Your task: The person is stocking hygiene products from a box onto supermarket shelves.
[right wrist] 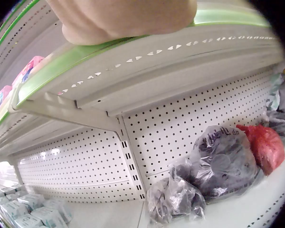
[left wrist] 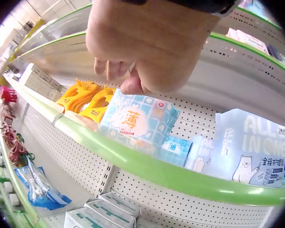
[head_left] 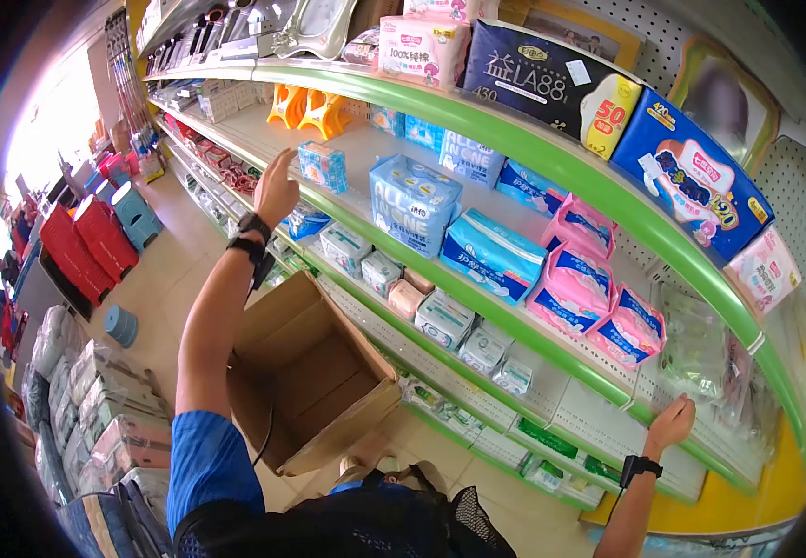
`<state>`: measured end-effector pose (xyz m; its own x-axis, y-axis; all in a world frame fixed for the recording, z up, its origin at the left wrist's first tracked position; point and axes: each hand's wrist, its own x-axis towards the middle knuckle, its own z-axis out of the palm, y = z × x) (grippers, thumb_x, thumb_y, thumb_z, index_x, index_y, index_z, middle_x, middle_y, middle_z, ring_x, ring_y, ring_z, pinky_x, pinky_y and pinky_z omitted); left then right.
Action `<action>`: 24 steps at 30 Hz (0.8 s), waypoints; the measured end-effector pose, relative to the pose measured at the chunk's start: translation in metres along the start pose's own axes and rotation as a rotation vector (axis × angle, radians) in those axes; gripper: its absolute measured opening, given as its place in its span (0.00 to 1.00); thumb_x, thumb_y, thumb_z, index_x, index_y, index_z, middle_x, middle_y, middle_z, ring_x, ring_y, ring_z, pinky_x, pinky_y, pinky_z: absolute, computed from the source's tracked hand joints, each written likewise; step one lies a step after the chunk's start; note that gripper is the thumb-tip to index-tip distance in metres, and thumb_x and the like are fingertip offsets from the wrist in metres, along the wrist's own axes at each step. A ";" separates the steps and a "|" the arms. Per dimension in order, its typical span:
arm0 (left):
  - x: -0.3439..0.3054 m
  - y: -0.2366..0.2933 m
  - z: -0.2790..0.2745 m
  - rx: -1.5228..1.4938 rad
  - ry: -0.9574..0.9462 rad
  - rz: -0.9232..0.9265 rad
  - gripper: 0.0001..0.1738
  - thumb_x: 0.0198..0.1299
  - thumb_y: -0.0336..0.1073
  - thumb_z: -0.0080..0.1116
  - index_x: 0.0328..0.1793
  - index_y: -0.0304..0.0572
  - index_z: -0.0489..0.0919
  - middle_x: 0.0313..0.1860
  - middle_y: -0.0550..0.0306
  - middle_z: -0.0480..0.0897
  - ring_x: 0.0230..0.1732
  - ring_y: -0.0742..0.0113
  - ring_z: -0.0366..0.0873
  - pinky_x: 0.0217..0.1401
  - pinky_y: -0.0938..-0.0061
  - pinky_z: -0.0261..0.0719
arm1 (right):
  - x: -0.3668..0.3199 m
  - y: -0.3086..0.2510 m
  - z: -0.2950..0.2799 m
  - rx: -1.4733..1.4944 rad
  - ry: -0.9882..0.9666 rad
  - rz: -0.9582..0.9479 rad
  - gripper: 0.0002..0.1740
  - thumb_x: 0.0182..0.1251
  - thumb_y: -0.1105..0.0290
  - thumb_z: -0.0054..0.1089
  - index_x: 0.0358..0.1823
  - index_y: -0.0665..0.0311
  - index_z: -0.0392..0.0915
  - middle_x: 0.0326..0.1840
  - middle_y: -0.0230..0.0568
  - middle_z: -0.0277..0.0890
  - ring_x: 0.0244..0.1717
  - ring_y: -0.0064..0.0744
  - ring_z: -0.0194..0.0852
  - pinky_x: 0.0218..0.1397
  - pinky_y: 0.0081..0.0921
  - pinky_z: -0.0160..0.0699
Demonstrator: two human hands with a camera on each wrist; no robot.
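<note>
In the head view my left hand (head_left: 276, 189) is beside a small blue patterned pack (head_left: 322, 167) on the middle shelf, fingers extended near its upper left corner. The left wrist view has that hand (left wrist: 142, 45) over the light-blue pack (left wrist: 137, 121), the thumb tip at its top edge; whether it touches cannot be told. My right hand (head_left: 671, 423) rests at the green front edge of a shelf to the right, fingers loosely bent, no product in it. Only its heel (right wrist: 128, 21) shows in the right wrist view, against the green shelf edge (right wrist: 61, 71).
An open cardboard box (head_left: 315, 372) stands below the left arm. Blue packs (head_left: 412, 205) and pink packs (head_left: 575, 288) line the middle shelf; orange items (head_left: 324, 114) sit behind the small pack. Dark bagged goods (right wrist: 223, 164) lie on a lower shelf. Wrapped bundles (head_left: 129, 446) are stacked left.
</note>
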<state>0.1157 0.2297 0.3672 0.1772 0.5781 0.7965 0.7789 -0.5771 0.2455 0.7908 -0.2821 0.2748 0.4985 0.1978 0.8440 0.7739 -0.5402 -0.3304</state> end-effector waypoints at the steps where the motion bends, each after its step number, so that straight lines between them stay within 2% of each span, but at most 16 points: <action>1: -0.013 -0.001 -0.002 -0.010 0.071 0.006 0.29 0.48 0.19 0.50 0.61 0.37 0.76 0.61 0.40 0.79 0.63 0.41 0.76 0.67 0.58 0.74 | 0.000 0.001 0.001 0.010 0.005 -0.008 0.17 0.74 0.65 0.51 0.29 0.70 0.75 0.27 0.53 0.74 0.30 0.57 0.70 0.35 0.48 0.65; 3: -0.046 -0.004 -0.008 -0.086 0.012 -0.078 0.23 0.49 0.19 0.49 0.54 0.38 0.76 0.51 0.42 0.82 0.54 0.40 0.80 0.58 0.55 0.77 | 0.000 0.002 0.001 0.013 0.011 -0.004 0.17 0.74 0.65 0.51 0.29 0.70 0.75 0.27 0.53 0.74 0.31 0.57 0.71 0.35 0.48 0.65; 5: -0.088 0.002 -0.008 -0.083 0.011 -0.047 0.14 0.49 0.18 0.48 0.42 0.39 0.77 0.39 0.45 0.82 0.45 0.41 0.80 0.49 0.55 0.78 | 0.000 0.003 0.002 0.011 0.015 -0.029 0.17 0.74 0.64 0.51 0.29 0.69 0.75 0.28 0.52 0.74 0.31 0.57 0.71 0.35 0.48 0.66; 7: -0.137 0.017 -0.005 -0.158 -0.126 -0.153 0.09 0.49 0.18 0.49 0.31 0.39 0.78 0.35 0.46 0.82 0.44 0.41 0.80 0.47 0.55 0.78 | 0.001 0.001 0.001 -0.004 0.008 -0.014 0.17 0.74 0.64 0.51 0.28 0.69 0.75 0.28 0.52 0.75 0.31 0.57 0.71 0.35 0.48 0.66; 9: -0.182 0.039 -0.006 -0.238 -0.316 -0.178 0.08 0.49 0.19 0.50 0.23 0.39 0.77 0.32 0.47 0.82 0.42 0.42 0.80 0.46 0.55 0.79 | 0.002 0.000 0.000 -0.017 0.005 -0.001 0.17 0.74 0.64 0.52 0.28 0.69 0.75 0.28 0.52 0.75 0.31 0.57 0.72 0.35 0.48 0.66; 11: -0.228 0.060 -0.003 -0.327 -0.340 -0.012 0.07 0.48 0.20 0.52 0.23 0.38 0.77 0.35 0.45 0.83 0.42 0.42 0.81 0.46 0.56 0.80 | 0.002 0.002 0.000 -0.014 -0.010 -0.008 0.18 0.74 0.61 0.50 0.31 0.69 0.77 0.30 0.54 0.77 0.32 0.60 0.73 0.36 0.49 0.68; 13: -0.275 0.084 -0.006 -0.419 -0.399 -0.063 0.05 0.49 0.21 0.55 0.29 0.37 0.79 0.39 0.42 0.84 0.45 0.42 0.82 0.50 0.55 0.80 | 0.002 0.001 -0.001 -0.039 -0.008 -0.001 0.19 0.74 0.61 0.50 0.30 0.69 0.77 0.30 0.55 0.77 0.32 0.60 0.73 0.36 0.50 0.67; 14: -0.294 0.099 -0.011 -0.448 -0.458 -0.174 0.04 0.52 0.22 0.57 0.33 0.37 0.80 0.41 0.41 0.84 0.48 0.41 0.82 0.53 0.55 0.80 | 0.003 0.000 -0.001 -0.053 -0.013 -0.001 0.19 0.74 0.62 0.50 0.29 0.69 0.76 0.30 0.56 0.76 0.32 0.61 0.73 0.36 0.50 0.67; 15: -0.312 0.114 -0.017 -0.474 -0.521 -0.286 0.05 0.54 0.24 0.59 0.38 0.37 0.81 0.43 0.40 0.84 0.50 0.41 0.82 0.56 0.55 0.80 | 0.004 -0.001 -0.001 -0.071 -0.010 0.010 0.19 0.74 0.62 0.50 0.29 0.69 0.76 0.30 0.56 0.76 0.32 0.61 0.73 0.36 0.50 0.67; 17: -0.347 0.131 -0.023 -0.449 -0.681 -0.409 0.12 0.61 0.33 0.64 0.48 0.36 0.79 0.47 0.39 0.85 0.52 0.40 0.82 0.56 0.54 0.80 | 0.005 -0.003 -0.001 -0.035 0.032 -0.035 0.19 0.73 0.62 0.51 0.28 0.70 0.75 0.29 0.57 0.76 0.32 0.62 0.72 0.35 0.51 0.67; 19: -0.381 0.142 -0.020 -0.327 -0.746 -0.387 0.19 0.64 0.42 0.64 0.52 0.34 0.78 0.50 0.38 0.84 0.53 0.41 0.82 0.54 0.55 0.81 | 0.004 0.004 0.002 -0.054 0.020 -0.019 0.19 0.73 0.62 0.52 0.27 0.70 0.75 0.29 0.57 0.76 0.31 0.63 0.73 0.35 0.51 0.67; 20: -0.401 0.140 -0.014 -0.297 -0.762 -0.287 0.24 0.65 0.47 0.62 0.54 0.33 0.75 0.46 0.36 0.85 0.50 0.36 0.83 0.49 0.52 0.82 | 0.005 0.004 0.001 -0.066 0.004 -0.008 0.19 0.73 0.62 0.52 0.27 0.69 0.77 0.29 0.55 0.77 0.32 0.62 0.74 0.36 0.52 0.68; 21: -0.411 0.141 -0.014 -0.298 -0.803 -0.275 0.24 0.65 0.47 0.62 0.54 0.33 0.75 0.46 0.36 0.85 0.50 0.36 0.83 0.49 0.52 0.82 | 0.005 0.002 0.000 -0.078 -0.015 0.004 0.19 0.72 0.61 0.52 0.28 0.68 0.78 0.30 0.53 0.78 0.33 0.60 0.75 0.37 0.52 0.70; 23: -0.421 0.152 -0.014 -0.301 -1.061 -0.419 0.25 0.65 0.47 0.62 0.55 0.32 0.73 0.42 0.34 0.85 0.46 0.32 0.82 0.47 0.48 0.81 | 0.006 0.003 0.000 -0.068 -0.010 -0.009 0.19 0.72 0.61 0.52 0.28 0.68 0.79 0.29 0.53 0.79 0.32 0.61 0.75 0.36 0.52 0.70; 24: -0.421 0.157 -0.014 -0.331 -1.018 -0.400 0.25 0.64 0.45 0.63 0.56 0.33 0.71 0.40 0.32 0.85 0.43 0.29 0.82 0.45 0.44 0.80 | 0.006 0.001 -0.001 -0.073 -0.001 -0.011 0.19 0.72 0.60 0.53 0.27 0.67 0.79 0.29 0.53 0.79 0.32 0.60 0.75 0.36 0.52 0.71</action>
<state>0.1551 -0.1122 0.0777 0.4753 0.8666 -0.1518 0.7191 -0.2832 0.6346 0.7947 -0.2823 0.2797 0.4904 0.2049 0.8471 0.7488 -0.5964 -0.2892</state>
